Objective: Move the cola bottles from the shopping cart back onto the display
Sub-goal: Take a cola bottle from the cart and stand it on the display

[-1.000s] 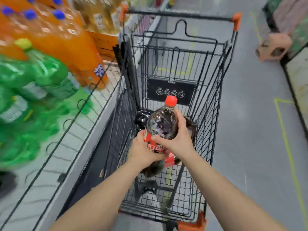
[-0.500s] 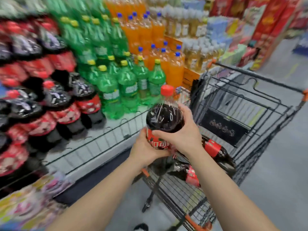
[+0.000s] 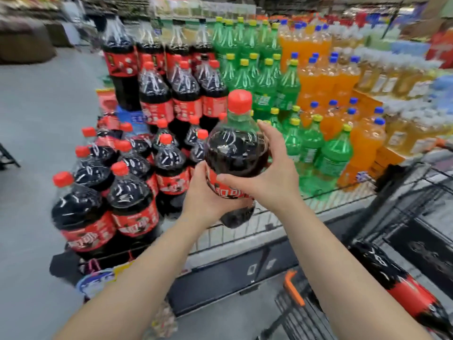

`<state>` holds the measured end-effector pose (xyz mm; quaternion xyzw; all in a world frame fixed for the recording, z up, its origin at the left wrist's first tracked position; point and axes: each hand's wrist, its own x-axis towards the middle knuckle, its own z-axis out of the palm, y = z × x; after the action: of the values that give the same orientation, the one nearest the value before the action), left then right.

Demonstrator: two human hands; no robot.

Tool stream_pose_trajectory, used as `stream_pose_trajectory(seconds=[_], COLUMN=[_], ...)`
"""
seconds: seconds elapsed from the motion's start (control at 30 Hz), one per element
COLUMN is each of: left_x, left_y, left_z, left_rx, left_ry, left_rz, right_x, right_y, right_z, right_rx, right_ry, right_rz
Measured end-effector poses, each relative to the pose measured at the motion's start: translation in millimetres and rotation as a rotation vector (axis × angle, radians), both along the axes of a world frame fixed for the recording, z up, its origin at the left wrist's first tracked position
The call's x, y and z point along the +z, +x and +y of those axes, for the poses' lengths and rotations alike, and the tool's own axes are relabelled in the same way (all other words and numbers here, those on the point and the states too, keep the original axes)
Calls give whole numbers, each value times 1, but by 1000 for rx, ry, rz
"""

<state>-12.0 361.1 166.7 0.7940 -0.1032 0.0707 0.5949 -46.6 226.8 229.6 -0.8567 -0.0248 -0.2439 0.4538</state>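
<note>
Both hands clasp one cola bottle (image 3: pixel 235 148) upright in the air. The left hand (image 3: pixel 206 192) wraps round its red label from the near side, and the right hand (image 3: pixel 272 173) curls over the shoulder. It hangs above the wire front edge of the display (image 3: pixel 269 224), just right of the stacked cola bottles (image 3: pixel 132 192). The white writing on the red label is too blurred to read. Green bottles (image 3: pixel 308 143) and orange bottles (image 3: pixel 321 79) stand behind. A second cola bottle (image 3: pixel 404 285) lies in the shopping cart (image 3: pixel 416 204) at lower right.
</note>
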Motion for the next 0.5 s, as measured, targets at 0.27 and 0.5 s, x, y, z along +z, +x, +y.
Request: stream_pose_trajectory(seconds=[0.27,0.5], left_x=[-48,-81], left_y=[63,74], left_z=[57,67], left_rx=[36,183], left_ry=[36,258], left_rz=[111,342], right_x=[-52,-111], right_y=[77,115], right_z=[58,67], right_rx=[168,215], right_ry=[89,118], right_rz=[51,180])
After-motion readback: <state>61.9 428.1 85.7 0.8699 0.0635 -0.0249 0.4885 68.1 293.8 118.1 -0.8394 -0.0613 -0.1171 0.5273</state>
